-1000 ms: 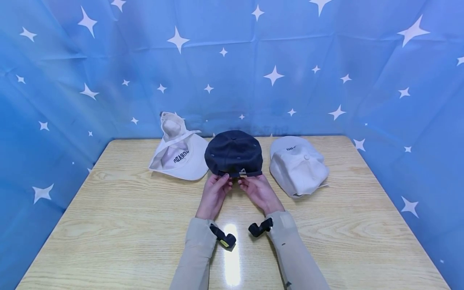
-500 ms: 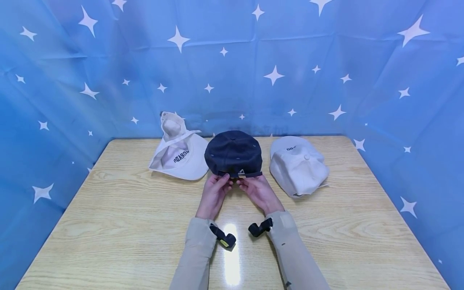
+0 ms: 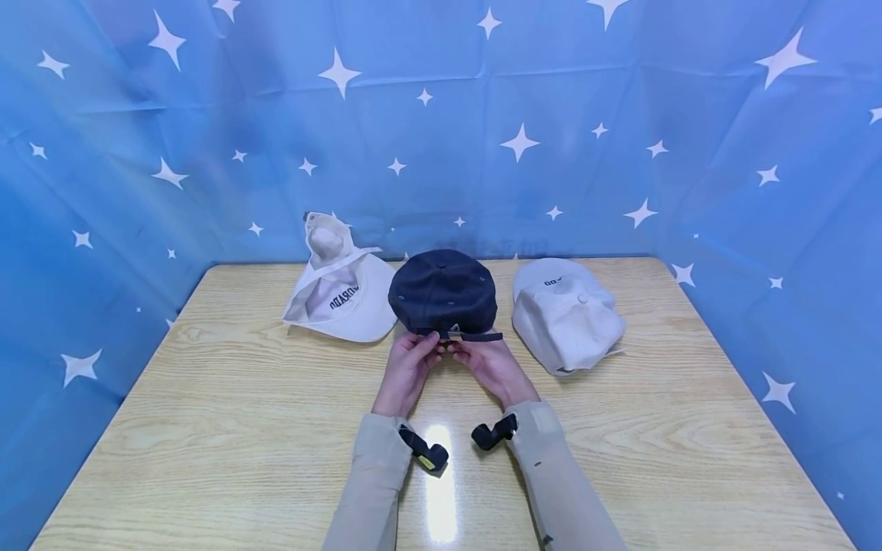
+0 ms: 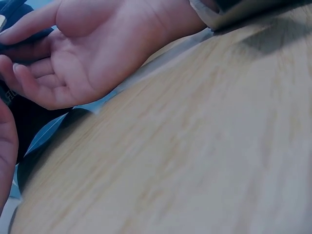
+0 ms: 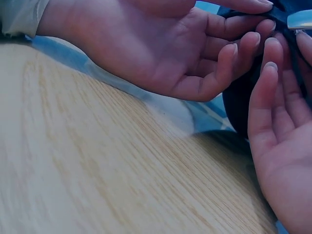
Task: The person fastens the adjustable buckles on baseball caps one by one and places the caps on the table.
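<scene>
A navy baseball cap (image 3: 443,291) sits at the back middle of the table, its rear strap (image 3: 482,337) facing me. My left hand (image 3: 405,367) pinches the strap's left part, thumb on top. Beside the metal buckle (image 3: 455,334), my right hand (image 3: 491,367) grips the strap from the right, its fingertips partly hidden under the strap's loose end. In the left wrist view the right hand (image 4: 102,48) shows its palm, thumb stretched toward the buckle. The right wrist view has the buckle (image 5: 300,19) close up, between the left hand (image 5: 146,48) and the right hand (image 5: 287,156).
A white cap (image 3: 375,295) lies left of the navy one, inside up, with dark lettering. Another white cap (image 3: 572,321) lies to the right, crown up. The wooden table (image 3: 227,428) ends at a blue star-patterned curtain (image 3: 427,130).
The buckle has shifted slightly left, and the strap's loose end now sticks out lower and apart from the cap. Both hands stay nearly in place. The white caps have not moved.
</scene>
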`<state>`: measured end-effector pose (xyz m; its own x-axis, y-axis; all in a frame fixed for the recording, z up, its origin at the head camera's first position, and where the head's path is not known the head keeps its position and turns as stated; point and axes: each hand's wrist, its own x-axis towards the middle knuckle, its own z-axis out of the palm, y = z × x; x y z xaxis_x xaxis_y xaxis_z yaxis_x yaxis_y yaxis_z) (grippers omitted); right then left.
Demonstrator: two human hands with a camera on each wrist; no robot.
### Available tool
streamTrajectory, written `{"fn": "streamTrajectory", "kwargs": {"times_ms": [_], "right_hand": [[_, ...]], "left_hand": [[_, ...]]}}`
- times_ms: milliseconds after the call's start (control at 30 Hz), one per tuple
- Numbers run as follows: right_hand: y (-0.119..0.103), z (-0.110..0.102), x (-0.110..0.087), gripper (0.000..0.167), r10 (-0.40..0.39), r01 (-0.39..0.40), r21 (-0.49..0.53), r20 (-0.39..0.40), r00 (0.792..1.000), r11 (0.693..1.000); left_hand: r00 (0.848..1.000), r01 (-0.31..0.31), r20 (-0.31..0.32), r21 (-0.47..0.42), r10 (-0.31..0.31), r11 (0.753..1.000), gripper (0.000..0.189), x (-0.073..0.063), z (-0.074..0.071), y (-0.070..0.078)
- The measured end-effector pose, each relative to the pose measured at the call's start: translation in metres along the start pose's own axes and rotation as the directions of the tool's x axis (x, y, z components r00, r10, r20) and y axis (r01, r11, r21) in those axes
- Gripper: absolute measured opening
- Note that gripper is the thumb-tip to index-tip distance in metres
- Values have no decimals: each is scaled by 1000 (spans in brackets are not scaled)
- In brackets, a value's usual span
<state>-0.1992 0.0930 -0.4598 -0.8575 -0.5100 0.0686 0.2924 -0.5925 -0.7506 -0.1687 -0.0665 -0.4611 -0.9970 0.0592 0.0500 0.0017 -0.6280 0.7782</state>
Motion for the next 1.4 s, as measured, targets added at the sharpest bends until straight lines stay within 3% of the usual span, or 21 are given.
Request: {"fn": "streamTrajectory", "kwargs": {"times_ms": [300, 867, 967, 1200, 1400], "right_hand": [[2, 1, 0, 21, -27, 20, -93, -73, 997, 995], [5, 5, 3, 12, -68, 54, -145, -93, 993, 988], [5, 6, 3, 13, -76, 61, -153, -89, 993, 986], [6, 5, 3, 16, -80, 67, -187, -62, 995, 980], [7, 6, 4, 19, -85, 67, -241, -67, 994, 968]], "left_hand": [[999, -19, 28, 63, 17, 998, 11, 2, 0, -1], [998, -29, -52, 158, 38, 987, 5, 3, 2, -3], [997, -36, -56, 197, 47, 980, 3, 3, 3, -3], [997, -18, -67, 278, 38, 960, 19, 3, 4, -4], [996, 11, -87, 331, 19, 944, 18, 0, 5, -5]]}}
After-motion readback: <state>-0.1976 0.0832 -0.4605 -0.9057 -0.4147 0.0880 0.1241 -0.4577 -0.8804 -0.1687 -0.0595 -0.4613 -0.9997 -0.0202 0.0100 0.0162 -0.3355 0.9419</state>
